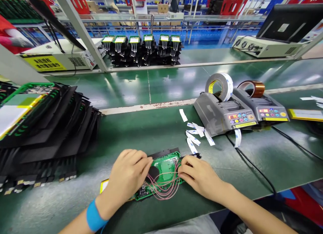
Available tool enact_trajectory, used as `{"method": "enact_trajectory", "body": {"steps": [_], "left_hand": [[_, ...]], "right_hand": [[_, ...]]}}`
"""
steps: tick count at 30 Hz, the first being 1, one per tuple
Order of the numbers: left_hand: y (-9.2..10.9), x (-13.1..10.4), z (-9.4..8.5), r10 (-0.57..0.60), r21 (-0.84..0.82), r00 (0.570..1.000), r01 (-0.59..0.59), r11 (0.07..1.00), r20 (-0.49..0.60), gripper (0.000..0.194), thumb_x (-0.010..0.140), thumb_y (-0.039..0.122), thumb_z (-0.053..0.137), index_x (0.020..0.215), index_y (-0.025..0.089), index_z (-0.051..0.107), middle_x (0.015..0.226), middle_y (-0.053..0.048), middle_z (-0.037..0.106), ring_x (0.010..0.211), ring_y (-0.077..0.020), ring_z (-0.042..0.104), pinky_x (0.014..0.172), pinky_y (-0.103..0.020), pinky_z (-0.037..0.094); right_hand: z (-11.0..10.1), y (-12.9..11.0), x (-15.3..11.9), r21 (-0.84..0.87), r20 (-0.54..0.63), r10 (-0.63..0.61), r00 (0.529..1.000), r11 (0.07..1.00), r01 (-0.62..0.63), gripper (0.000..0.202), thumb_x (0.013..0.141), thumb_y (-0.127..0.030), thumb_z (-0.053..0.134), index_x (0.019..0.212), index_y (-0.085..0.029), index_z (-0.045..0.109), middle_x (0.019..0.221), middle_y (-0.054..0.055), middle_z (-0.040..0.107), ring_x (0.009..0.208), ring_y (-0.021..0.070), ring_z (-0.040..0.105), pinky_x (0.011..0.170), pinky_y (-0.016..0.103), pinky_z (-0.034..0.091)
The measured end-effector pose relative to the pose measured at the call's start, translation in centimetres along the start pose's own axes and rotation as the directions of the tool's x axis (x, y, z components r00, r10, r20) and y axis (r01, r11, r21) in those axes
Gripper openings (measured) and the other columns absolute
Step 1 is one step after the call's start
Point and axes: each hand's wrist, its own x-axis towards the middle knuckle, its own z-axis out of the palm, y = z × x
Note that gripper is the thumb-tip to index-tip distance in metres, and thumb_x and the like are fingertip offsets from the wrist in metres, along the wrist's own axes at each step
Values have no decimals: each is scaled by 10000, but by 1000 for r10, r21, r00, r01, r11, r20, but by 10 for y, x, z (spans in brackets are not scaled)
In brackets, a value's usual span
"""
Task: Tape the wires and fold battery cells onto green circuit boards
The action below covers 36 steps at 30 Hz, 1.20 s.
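Observation:
In front of me on the green bench lies a green circuit board (pixel 165 170) in a green frame, tilted slightly, with a dark strip along its far edge. Thin pink wires (pixel 166 193) loop across it and hang over its near edge. My left hand (pixel 128 175) is closed over the board's left end, fingertips pinched together; what they hold is hidden. At the right end, my right hand (pixel 198 175) pinches the pink wires between thumb and fingers. A yellow-edged flat piece (pixel 104 185) shows partly beneath my left hand.
Two tape dispensers (pixel 224 114) with rolls stand at the right, cables trailing toward me. Cut tape strips (pixel 195 133) lie beside them. Stacked black sheets with boards (pixel 50 126) crowd the left. More boards (pixel 141 50) stand on the far side, between two equipment boxes.

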Motion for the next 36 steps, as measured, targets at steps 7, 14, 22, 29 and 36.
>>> {"method": "enact_trajectory", "body": {"steps": [7,14,22,29,36], "left_hand": [[-29,-10,-28,-333,92,935,323,942,120,318,925,367,398,886,196,663,927,-51,657,725,-193,620,681,-327,441],[49,52,7,5,-334,861,191,923,508,284,905,252,407,819,216,676,642,-8,659,604,-171,638,554,-252,426],[59,61,35,-15,-287,836,205,936,548,203,772,172,496,820,196,692,739,-71,726,699,-247,696,608,-301,477],[56,66,18,-19,-237,823,185,954,568,220,781,258,511,876,202,702,807,-105,729,768,-293,698,663,-360,504],[64,59,35,-45,-244,821,221,944,569,203,804,228,480,893,225,663,784,-46,719,704,-214,686,588,-274,469]], "right_hand": [[-6,5,-3,163,-22,41,999,986,-37,69,881,-229,623,865,-215,688,811,3,526,705,110,525,623,234,391],[-4,3,-4,109,-65,24,998,994,-17,104,881,-230,618,828,-209,706,742,-4,514,648,106,497,581,231,349],[-2,4,-4,67,-71,-4,997,998,9,114,892,-230,603,825,-214,694,755,-1,540,670,112,502,595,235,346],[-3,6,-4,51,-35,-20,999,998,22,91,905,-241,590,874,-220,673,822,5,565,728,120,530,636,238,370],[-2,5,-5,47,-60,-36,998,998,39,92,907,-236,586,862,-215,663,821,7,569,737,123,527,637,239,375]]}}
